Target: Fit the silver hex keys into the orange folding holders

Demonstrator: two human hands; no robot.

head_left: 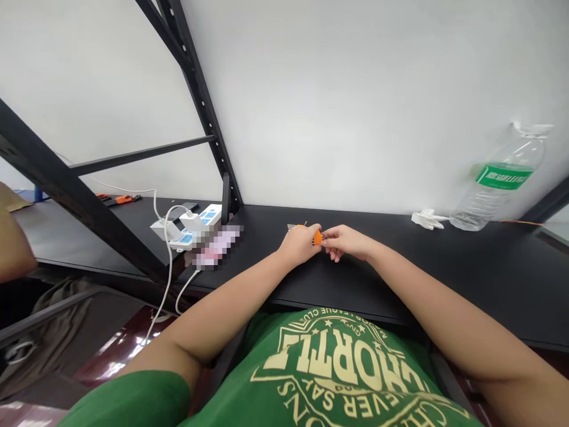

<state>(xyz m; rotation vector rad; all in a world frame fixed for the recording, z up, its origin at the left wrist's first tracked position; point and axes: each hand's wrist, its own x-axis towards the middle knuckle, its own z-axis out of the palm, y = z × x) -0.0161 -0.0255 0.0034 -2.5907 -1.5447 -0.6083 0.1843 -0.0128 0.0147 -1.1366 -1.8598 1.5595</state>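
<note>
Just above the black tabletop (267, 249), my left hand (302, 244) is closed round a small orange holder (317, 237) with several thin metal rods, which looks like a hex key set. The rods (291, 226) stick out past the far left side of that hand, and its fingers cover most of the holder. My right hand (345, 242) meets it from the right. Its thumb and forefinger are pinched at the holder's right end, by a small dark tip, while the other fingers curl below.
A clear water bottle (498, 178) leans at the right beside a crumpled white tissue (427, 219). To the left are a black metal frame (195, 77), a white power strip (207, 219) with chargers and cables, and a blurred-out phone-like object (217, 246). Another person's arm (15, 237) shows far left.
</note>
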